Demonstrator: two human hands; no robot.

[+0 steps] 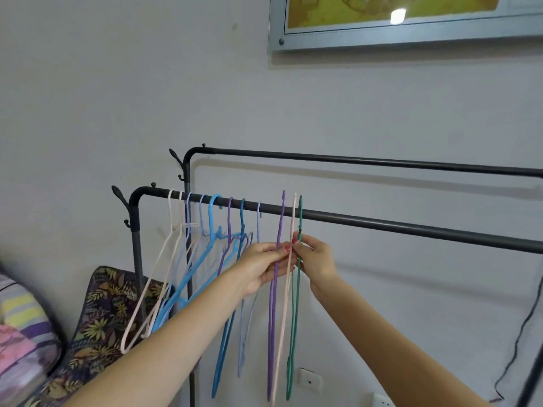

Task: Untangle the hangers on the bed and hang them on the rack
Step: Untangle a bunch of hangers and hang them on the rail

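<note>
We find both hands at centre frame, working three hangers at the front rail of the rack. The left hand pinches the purple hanger at its neck; whether it also holds the pink hanger we cannot tell. The right hand pinches the green hanger just below its hook. All three hooks rise above the rail, but whether they are seated over it is unclear.

In our judgement the main risk is a hook released before it catches the rail, so that the hanger drops to the floor. The three hangers stand just beside one another, and parting them carelessly could lock their hooks or frames together again.

A cluster of hung hangers occupies the rail at centre left, some overlapping at the shoulders.

The rack stands against a pale wall. A framed picture hangs at upper right, a wall socket sits at bottom centre, and a dark cable trails down at lower right. A floral cushion and striped bedding lie at lower left.
</note>
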